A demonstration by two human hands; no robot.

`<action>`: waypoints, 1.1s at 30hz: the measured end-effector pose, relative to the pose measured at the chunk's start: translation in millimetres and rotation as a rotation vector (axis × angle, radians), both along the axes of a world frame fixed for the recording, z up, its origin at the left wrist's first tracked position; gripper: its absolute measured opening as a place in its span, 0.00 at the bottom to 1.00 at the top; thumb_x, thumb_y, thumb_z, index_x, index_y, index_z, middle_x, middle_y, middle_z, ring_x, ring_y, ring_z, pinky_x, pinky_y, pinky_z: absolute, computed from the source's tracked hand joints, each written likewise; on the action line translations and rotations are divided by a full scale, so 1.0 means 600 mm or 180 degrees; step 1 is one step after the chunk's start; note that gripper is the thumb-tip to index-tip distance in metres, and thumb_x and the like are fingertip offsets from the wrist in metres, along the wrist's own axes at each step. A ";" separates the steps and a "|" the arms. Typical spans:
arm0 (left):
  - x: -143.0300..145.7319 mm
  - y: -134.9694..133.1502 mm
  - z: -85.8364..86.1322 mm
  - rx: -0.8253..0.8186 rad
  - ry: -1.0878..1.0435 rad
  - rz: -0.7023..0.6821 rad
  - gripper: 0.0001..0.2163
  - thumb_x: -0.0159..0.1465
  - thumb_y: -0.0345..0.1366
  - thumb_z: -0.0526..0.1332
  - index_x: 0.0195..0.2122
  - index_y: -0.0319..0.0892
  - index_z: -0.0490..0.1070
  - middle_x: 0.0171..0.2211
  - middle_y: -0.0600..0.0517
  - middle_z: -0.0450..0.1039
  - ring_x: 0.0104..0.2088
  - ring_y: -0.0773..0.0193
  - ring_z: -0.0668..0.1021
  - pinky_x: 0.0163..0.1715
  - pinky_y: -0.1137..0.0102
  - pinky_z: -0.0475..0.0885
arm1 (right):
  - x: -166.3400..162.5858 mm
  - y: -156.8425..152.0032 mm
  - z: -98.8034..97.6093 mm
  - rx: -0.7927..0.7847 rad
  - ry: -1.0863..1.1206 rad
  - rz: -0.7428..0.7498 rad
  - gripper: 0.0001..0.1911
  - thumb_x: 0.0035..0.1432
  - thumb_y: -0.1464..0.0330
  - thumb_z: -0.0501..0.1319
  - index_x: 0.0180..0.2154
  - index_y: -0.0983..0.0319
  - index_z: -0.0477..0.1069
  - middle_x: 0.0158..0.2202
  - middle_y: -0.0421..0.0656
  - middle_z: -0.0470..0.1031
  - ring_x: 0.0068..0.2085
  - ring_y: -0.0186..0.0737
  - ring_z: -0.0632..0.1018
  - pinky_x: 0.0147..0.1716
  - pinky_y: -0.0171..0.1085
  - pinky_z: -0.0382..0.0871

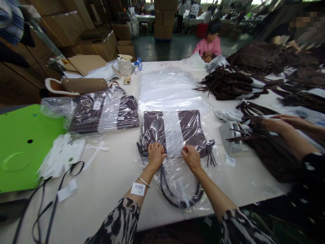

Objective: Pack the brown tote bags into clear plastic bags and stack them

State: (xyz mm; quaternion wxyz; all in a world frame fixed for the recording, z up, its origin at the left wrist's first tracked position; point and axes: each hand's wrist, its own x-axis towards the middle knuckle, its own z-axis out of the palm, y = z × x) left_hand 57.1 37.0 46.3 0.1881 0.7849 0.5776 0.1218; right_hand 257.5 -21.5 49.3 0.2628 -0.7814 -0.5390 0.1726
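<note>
Workshop floor beyond, brown cartons [164,20] stacked at far centre; pale table [106,203] fills the near ground. On it, near centre, lies a dark brown bag [153,125], flat inside a clear plastic sleeve [207,200]. Sleeve shiny, creased, loose toward the near side. Bag smooth, roughly oblong; broad white band [174,135] across its middle. Dark handle [167,197] loops toward the near edge, a pale wrap at its bend; thin tassels [211,157] hang at the right end.

Left hand [156,156]: fingers bent, close together, resting on the plastic over the bag's near edge, left of the band; cannot tell whether they grip. Right hand [191,157]: thumb and forefinger pinching plastic at the band's near right corner. Barcode sticker [137,189] on left wrist.

Left: second wrapped bag [87,113], green board [17,132]. Farther off, clear plastic sheets [170,81]. Right: co-worker's hands [278,125] over more dark bags [269,152].
</note>
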 end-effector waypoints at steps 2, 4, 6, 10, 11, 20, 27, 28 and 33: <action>0.002 0.002 0.002 -0.0018 0.0018 0.0011 0.12 0.51 0.33 0.72 0.28 0.45 0.68 0.41 0.54 0.69 0.49 0.58 0.70 0.64 0.56 0.49 | 0.053 -0.031 0.011 0.0363 0.0287 -0.0223 0.10 0.56 0.61 0.59 0.36 0.60 0.74 0.35 0.44 0.77 0.35 0.40 0.75 0.40 0.39 0.67; 0.002 0.004 0.005 -0.0040 0.0026 0.0014 0.11 0.52 0.33 0.71 0.27 0.45 0.68 0.41 0.53 0.70 0.48 0.58 0.70 0.63 0.56 0.51 | 0.126 -0.071 0.025 0.0669 0.0427 -0.0638 0.15 0.55 0.57 0.59 0.38 0.60 0.75 0.36 0.45 0.77 0.36 0.42 0.75 0.41 0.40 0.68; 0.000 0.007 0.006 -0.0059 0.0030 -0.0012 0.10 0.53 0.33 0.70 0.27 0.45 0.67 0.41 0.52 0.70 0.48 0.56 0.71 0.61 0.55 0.54 | 0.212 -0.113 0.043 0.0811 0.0400 -0.1290 0.19 0.54 0.54 0.59 0.38 0.61 0.75 0.38 0.47 0.78 0.38 0.44 0.76 0.43 0.42 0.68; -0.003 0.017 -0.001 -0.0051 0.0080 -0.0137 0.09 0.54 0.38 0.68 0.26 0.45 0.68 0.40 0.51 0.71 0.47 0.53 0.71 0.57 0.56 0.57 | 0.379 -0.169 0.076 0.0793 0.0517 -0.2528 0.24 0.50 0.54 0.57 0.41 0.65 0.75 0.44 0.54 0.77 0.46 0.51 0.75 0.50 0.47 0.65; -0.004 0.020 -0.003 -0.0052 0.0112 -0.0171 0.09 0.54 0.39 0.67 0.26 0.45 0.68 0.40 0.51 0.71 0.47 0.53 0.71 0.56 0.57 0.58 | 0.411 -0.172 0.079 0.0753 0.0628 -0.2635 0.25 0.48 0.55 0.57 0.41 0.66 0.75 0.44 0.54 0.77 0.46 0.52 0.75 0.51 0.47 0.65; -0.008 0.034 -0.011 -0.0054 0.0405 -0.0394 0.09 0.55 0.42 0.66 0.26 0.45 0.68 0.39 0.51 0.73 0.45 0.54 0.73 0.50 0.62 0.62 | 0.503 -0.089 0.033 0.0288 0.2131 -0.2337 0.14 0.35 0.60 0.66 0.24 0.63 0.72 0.23 0.40 0.73 0.27 0.37 0.73 0.30 0.38 0.69; -0.008 0.033 -0.016 -0.0022 0.0428 -0.0333 0.09 0.55 0.42 0.66 0.27 0.45 0.69 0.40 0.51 0.73 0.45 0.54 0.73 0.50 0.63 0.63 | 0.497 -0.116 0.020 0.0629 0.2098 -0.2544 0.15 0.37 0.58 0.65 0.26 0.61 0.71 0.24 0.39 0.74 0.31 0.38 0.74 0.31 0.36 0.68; -0.008 0.033 -0.017 -0.0030 0.0430 -0.0309 0.09 0.55 0.42 0.66 0.27 0.45 0.69 0.40 0.51 0.73 0.45 0.54 0.73 0.50 0.63 0.63 | 0.491 -0.128 0.018 0.0630 0.2075 -0.2543 0.15 0.39 0.57 0.65 0.26 0.61 0.71 0.25 0.40 0.75 0.32 0.39 0.75 0.32 0.37 0.68; -0.008 0.035 -0.024 -0.0044 0.0376 -0.0309 0.10 0.54 0.43 0.67 0.26 0.44 0.69 0.41 0.50 0.73 0.46 0.53 0.73 0.51 0.62 0.62 | 0.461 -0.157 -0.011 0.0369 0.1918 -0.2536 0.16 0.49 0.54 0.63 0.27 0.60 0.70 0.26 0.42 0.76 0.31 0.41 0.78 0.30 0.38 0.70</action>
